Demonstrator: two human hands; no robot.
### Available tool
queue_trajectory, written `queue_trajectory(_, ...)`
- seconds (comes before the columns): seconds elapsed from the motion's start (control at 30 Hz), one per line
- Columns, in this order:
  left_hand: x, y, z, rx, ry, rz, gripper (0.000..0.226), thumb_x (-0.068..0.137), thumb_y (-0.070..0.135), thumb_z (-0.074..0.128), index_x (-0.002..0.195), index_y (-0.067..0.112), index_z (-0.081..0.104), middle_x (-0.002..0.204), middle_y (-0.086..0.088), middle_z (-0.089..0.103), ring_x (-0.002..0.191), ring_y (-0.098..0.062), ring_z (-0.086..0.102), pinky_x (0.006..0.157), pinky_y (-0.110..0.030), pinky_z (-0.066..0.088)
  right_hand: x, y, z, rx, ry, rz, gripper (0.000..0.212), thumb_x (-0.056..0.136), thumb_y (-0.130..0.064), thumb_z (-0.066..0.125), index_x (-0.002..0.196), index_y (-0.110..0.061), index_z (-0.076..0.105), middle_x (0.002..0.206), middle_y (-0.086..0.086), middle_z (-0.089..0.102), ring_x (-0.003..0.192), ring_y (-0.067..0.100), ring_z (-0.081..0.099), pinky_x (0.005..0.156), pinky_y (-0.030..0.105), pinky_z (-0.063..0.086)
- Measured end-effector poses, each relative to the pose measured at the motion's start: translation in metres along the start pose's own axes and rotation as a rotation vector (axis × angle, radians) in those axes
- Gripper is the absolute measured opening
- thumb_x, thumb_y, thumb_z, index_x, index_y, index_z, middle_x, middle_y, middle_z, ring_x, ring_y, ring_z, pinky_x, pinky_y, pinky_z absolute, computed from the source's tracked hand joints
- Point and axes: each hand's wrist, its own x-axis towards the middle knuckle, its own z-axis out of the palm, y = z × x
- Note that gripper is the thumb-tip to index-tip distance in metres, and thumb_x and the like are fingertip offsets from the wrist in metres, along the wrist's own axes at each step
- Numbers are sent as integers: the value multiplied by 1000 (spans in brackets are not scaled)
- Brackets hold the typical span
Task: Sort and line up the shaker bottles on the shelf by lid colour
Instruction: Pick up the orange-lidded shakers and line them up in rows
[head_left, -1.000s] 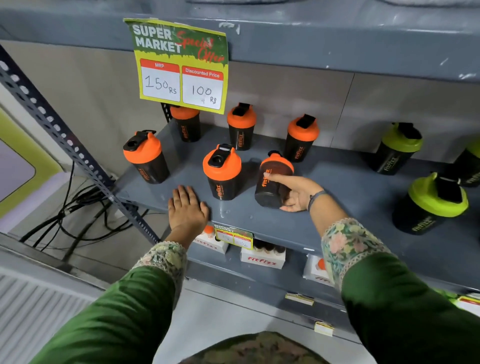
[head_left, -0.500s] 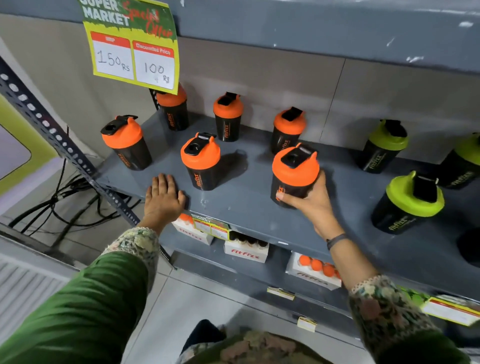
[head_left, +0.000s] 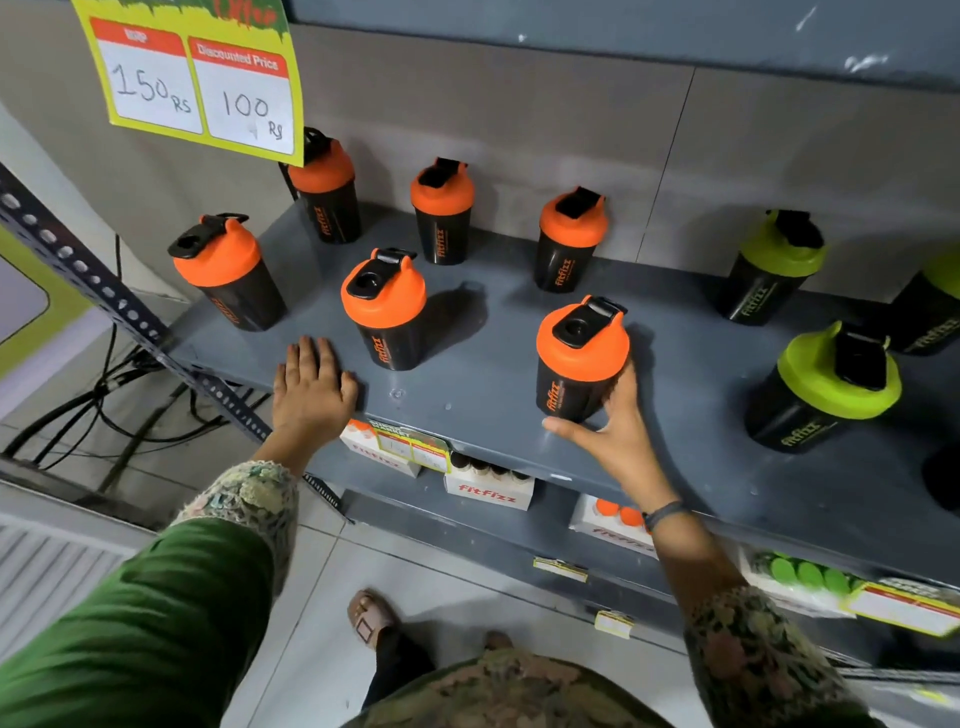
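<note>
Black shaker bottles stand upright on the grey shelf (head_left: 488, 379). Orange-lidded ones fill the left: three at the back (head_left: 324, 197) (head_left: 442, 208) (head_left: 571, 234), two at the front (head_left: 218, 265) (head_left: 383, 312). A third front orange-lidded bottle (head_left: 582, 353) stands further right; my right hand (head_left: 618, 431) cups it, fingers on its right side, thumb along the base. Green-lidded bottles (head_left: 779, 260) (head_left: 831, 384) stand to the right, another (head_left: 940, 301) cut off by the frame edge. My left hand (head_left: 311, 384) lies flat on the shelf's front edge.
A yellow price sign (head_left: 197, 88) hangs from the shelf above and hides part of the back-left bottle. The lower shelf holds fitfizz boxes (head_left: 488, 491). A perforated steel upright (head_left: 104, 291) and floor cables (head_left: 130, 395) are at the left. A dark object (head_left: 943, 483) sits at the right edge.
My right hand stood the tilted orange-lidded bottle upright and shifted it right along the front row. The thumb has now spread away from its front. My left hand stayed flat.
</note>
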Motion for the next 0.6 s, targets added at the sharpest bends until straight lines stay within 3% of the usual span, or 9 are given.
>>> queue_trajectory(0.13,0,1,1,0,20,7,61,97,34,25,147,8,3,157,-18,-1,144,-30,-3,118,-42,0,5,1,2,18,93,77,78,58,-29,83,124,-29,42,124,-8,58,119,15,56,104,44,45)
queue_trajectory(0.27,0,0,2,3,30,6,61,96,35,26,147,8,3,157,-18,-1,144,-30,-2,117,-42,-1,7,-15,10,136,123,105,55,66,-7,80,112,-16,51,112,0,65,99,9,64,94,34,52)
queue_trajectory(0.37,-1,0,2,1,38,9,61,97,35,25,147,9,2,157,-17,-1,144,-30,-2,117,-42,-1,-1,-33,16,278,28,182,38,73,-9,74,107,-20,60,113,7,69,92,8,68,87,26,55)
queue_trajectory(0.47,-2,1,1,-3,34,8,61,96,35,25,147,8,2,157,-18,-1,144,-30,-2,117,-42,0,-15,-54,21,363,-97,309,42,73,-24,74,113,-17,63,117,8,70,104,18,67,98,42,50)
queue_trajectory(0.6,-3,1,0,1,27,11,61,97,35,25,147,8,2,157,-18,-1,144,-30,-3,118,-43,-1,-38,-97,22,428,-178,362,47,65,-33,76,107,-16,65,114,9,71,104,24,68,98,44,50)
